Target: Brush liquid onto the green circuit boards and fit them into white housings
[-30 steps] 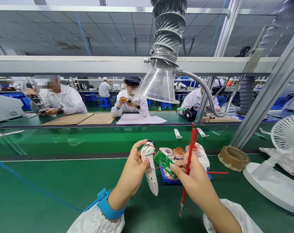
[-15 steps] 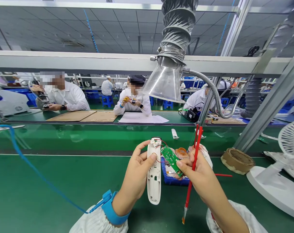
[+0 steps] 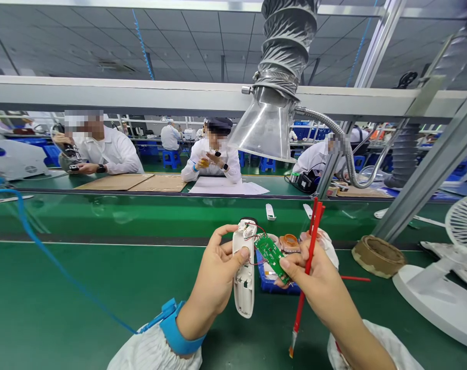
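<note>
My left hand (image 3: 214, 275) is closed round a long white plastic shell (image 3: 244, 270), held upright with its hollow inside facing me. Thin red wires run from the shell's top to a small green circuit board (image 3: 271, 252). My right hand (image 3: 314, 280) pinches that board between thumb and forefinger and also grips a red-handled brush (image 3: 306, 275), bristles pointing down. A blue strap (image 3: 172, 326) circles my left wrist, its blue cord trailing left.
A blue tray (image 3: 274, 285) with tape rolls sits behind my hands. A brown tape roll (image 3: 378, 255) and a white fan (image 3: 445, 267) stand at right. A clear extraction hood (image 3: 266, 128) hangs overhead. Co-workers in white sit across the green belt.
The white shell has turned from tilted to upright with its inside toward me. My right hand with board and brush has risen slightly and stayed close to the shell.
</note>
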A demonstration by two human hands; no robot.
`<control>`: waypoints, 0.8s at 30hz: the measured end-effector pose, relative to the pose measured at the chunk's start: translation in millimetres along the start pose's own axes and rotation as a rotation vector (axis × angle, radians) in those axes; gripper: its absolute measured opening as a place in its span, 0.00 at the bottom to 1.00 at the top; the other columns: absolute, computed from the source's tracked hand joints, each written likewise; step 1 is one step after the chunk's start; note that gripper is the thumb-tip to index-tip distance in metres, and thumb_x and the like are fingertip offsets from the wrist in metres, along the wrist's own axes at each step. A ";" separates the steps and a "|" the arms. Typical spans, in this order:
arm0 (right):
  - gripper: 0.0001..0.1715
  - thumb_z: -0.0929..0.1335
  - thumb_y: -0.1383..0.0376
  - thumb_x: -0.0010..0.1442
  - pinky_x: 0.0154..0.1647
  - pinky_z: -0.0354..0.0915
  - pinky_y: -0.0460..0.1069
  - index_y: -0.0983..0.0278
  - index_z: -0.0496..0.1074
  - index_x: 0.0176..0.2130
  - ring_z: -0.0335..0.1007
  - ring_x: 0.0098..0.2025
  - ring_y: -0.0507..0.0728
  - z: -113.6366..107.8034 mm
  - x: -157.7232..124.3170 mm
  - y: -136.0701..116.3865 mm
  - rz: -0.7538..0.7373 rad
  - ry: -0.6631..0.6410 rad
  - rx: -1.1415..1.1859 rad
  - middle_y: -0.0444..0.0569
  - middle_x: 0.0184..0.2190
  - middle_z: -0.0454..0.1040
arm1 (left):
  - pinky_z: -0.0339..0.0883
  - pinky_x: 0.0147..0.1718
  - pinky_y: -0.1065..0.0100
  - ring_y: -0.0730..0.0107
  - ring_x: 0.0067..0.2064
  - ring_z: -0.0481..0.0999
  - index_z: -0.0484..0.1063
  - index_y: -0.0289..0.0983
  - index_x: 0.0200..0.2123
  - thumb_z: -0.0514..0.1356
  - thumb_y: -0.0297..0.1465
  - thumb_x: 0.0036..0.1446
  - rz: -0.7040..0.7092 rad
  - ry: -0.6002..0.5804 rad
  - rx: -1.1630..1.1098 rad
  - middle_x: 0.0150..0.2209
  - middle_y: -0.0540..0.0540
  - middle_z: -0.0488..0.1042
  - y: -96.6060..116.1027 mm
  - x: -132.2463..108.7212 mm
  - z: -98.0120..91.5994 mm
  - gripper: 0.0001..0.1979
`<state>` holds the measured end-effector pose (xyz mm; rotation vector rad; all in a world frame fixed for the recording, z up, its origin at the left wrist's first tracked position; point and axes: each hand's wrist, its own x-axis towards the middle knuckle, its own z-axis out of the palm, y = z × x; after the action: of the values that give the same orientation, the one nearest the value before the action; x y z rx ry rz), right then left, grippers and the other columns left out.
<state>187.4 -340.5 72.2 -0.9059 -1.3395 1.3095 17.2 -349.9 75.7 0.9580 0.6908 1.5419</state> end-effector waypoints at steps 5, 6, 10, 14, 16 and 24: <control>0.21 0.69 0.55 0.55 0.34 0.70 0.51 0.59 0.51 0.29 0.69 0.29 0.54 0.5 1.9 1.9 -0.069 0.014 -0.211 0.40 0.23 0.67 | 0.64 0.25 0.76 0.75 0.26 0.72 0.60 0.40 0.45 0.66 0.26 0.47 0.010 0.039 0.026 0.28 0.50 0.76 5.8 7.5 -6.5 0.23; 0.19 0.68 0.55 0.56 0.37 0.69 0.53 0.59 0.53 0.31 0.71 0.34 0.56 -0.9 1.7 1.1 -0.064 0.015 -0.236 0.43 0.27 0.70 | 0.64 0.25 0.75 0.74 0.26 0.72 0.60 0.40 0.45 0.66 0.27 0.46 0.017 0.061 0.039 0.27 0.50 0.76 8.2 11.2 -10.7 0.24; 0.21 0.68 0.51 0.55 0.48 0.66 0.59 0.59 0.55 0.34 0.68 0.50 0.63 -23.7 0.5 -6.1 -0.035 0.116 -0.122 0.56 0.47 0.72 | 0.65 0.24 0.74 0.69 0.28 0.74 0.60 0.40 0.45 0.70 0.27 0.38 0.062 0.233 0.084 0.27 0.50 0.76 18.1 34.8 -40.3 0.31; 0.27 0.70 0.49 0.51 0.43 0.70 0.59 0.60 0.51 0.27 0.73 0.43 0.66 -71.2 -2.2 -10.1 0.023 0.250 -0.021 0.55 0.42 0.75 | 0.66 0.25 0.73 0.65 0.30 0.75 0.62 0.40 0.44 0.69 0.24 0.35 0.054 0.386 0.127 0.28 0.47 0.77 13.2 73.6 -79.9 0.31; 0.27 0.72 0.49 0.48 0.38 0.71 0.59 0.60 0.52 0.27 0.75 0.37 0.65 -92.5 -6.4 -9.2 0.066 0.279 0.000 0.55 0.39 0.76 | 0.65 0.24 0.72 0.67 0.27 0.75 0.63 0.39 0.44 0.67 0.21 0.38 0.022 0.413 0.150 0.27 0.47 0.76 3.7 98.4 -94.7 0.28; 0.27 0.72 0.48 0.44 0.27 0.70 0.57 0.59 0.55 0.28 0.71 0.23 0.61 -125.2 -17.4 11.1 0.164 0.406 0.158 0.53 0.28 0.76 | 0.66 0.22 0.71 0.71 0.26 0.73 0.64 0.34 0.46 0.60 0.18 0.49 -0.150 0.362 0.233 0.29 0.48 0.73 -49.8 211.0 -73.0 0.20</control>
<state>310.9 -328.0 45.9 -1.1177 -0.8509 1.2512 -27.7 -128.4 40.1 0.7800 1.1932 1.5386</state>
